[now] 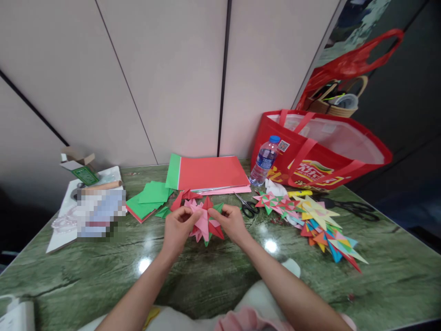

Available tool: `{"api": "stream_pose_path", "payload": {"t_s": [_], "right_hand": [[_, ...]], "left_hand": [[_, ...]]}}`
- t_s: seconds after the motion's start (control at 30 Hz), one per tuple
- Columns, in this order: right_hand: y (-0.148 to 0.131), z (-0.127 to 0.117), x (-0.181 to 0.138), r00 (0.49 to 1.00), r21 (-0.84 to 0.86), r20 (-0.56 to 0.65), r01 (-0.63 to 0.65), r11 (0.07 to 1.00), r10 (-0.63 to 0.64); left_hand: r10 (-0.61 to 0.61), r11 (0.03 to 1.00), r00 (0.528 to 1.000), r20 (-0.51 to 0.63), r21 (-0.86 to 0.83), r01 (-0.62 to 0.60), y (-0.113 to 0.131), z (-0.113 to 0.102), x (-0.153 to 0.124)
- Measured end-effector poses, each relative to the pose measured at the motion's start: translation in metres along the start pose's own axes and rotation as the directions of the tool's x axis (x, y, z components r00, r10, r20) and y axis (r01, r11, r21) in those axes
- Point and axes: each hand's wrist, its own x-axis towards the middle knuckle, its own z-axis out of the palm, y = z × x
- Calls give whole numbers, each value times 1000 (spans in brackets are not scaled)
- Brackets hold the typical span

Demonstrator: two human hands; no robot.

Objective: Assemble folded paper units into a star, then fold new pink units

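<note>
Head view shows your left hand [178,226] and right hand [231,222] both pinching the folded paper star [206,223], pink, red and green, held between them just above the green marble table [213,276]. The black scissors [246,206] lie just right of the star; the red paper stack [206,173] sits behind it.

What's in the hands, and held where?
One folded paper star, pink, red and green: left hand pinches its left side, right hand its right side.
</note>
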Motion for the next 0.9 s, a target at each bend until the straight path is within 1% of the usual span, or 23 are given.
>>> {"api": "stream_pose_path", "payload": {"t_s": [0.1, 0.2, 0.4, 0.7, 0.9], "right_hand": [[1, 0, 0, 1000, -12, -4, 1, 1000, -1], [3, 0, 1, 1000, -21, -13, 4, 1000, -4], [3, 0, 1, 1000, -47, -24, 18, 999, -19], [1, 1, -1, 999, -57, -28, 19, 998, -20], [1, 0, -2, 999, -85, -34, 25, 996, -28]], "left_hand": [[-12, 1000, 1000, -4, -27, 12, 1, 0, 0], [4, 999, 1000, -19, -43, -5, 2, 0, 0], [40, 999, 999, -20, -17, -40, 3, 0, 0], [28, 999, 1000, -1, 16, -28, -2, 0, 0], [-15, 1000, 1000, 7, 3, 15, -2, -1, 1]]}}
